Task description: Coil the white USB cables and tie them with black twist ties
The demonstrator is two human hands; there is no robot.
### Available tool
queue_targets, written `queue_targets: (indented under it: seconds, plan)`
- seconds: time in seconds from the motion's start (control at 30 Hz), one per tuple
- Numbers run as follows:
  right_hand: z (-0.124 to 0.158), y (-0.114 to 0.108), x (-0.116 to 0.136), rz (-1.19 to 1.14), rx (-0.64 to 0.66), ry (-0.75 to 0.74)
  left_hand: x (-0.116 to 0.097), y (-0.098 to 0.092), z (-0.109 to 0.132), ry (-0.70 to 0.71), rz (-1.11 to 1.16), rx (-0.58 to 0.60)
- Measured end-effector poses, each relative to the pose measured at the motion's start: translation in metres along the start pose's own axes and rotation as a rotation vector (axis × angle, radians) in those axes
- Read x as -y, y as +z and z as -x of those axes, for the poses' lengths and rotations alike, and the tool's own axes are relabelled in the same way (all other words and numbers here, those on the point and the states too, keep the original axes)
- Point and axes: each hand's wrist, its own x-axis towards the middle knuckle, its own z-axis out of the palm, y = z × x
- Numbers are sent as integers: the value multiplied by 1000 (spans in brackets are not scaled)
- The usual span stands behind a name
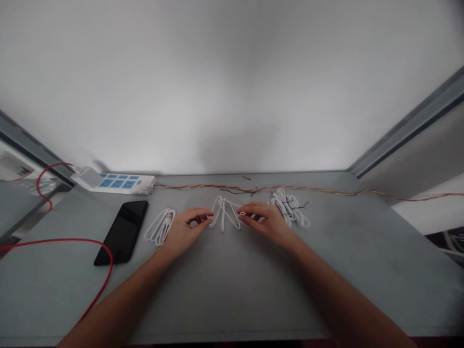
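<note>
Two grips | left hand | right hand | white cable between, touching

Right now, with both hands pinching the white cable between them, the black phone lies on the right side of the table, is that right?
Not quite: the head view shows the black phone on the left side of the table, not the right. The rest stands: the left hand and the right hand both pinch the white cable between them.

A grey table holds a smartphone, white cables and power strip.
</note>
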Motion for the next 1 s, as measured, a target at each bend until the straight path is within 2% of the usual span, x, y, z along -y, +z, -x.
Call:
queue_targets:
  seconds: [0.23,0.37,0.6,1.0]
  plan:
    - [3,3,-1,-14,21,-68,1,0,4,3,45,74]
    - [3,4,1,-19,16,-56,0,0,4,26,38,86]
    - [4,8,-4,-8,-86,-34,4,1,3,54,34,109]
    - [3,9,0,-43,49,-64,4,2,4,53,67,110]
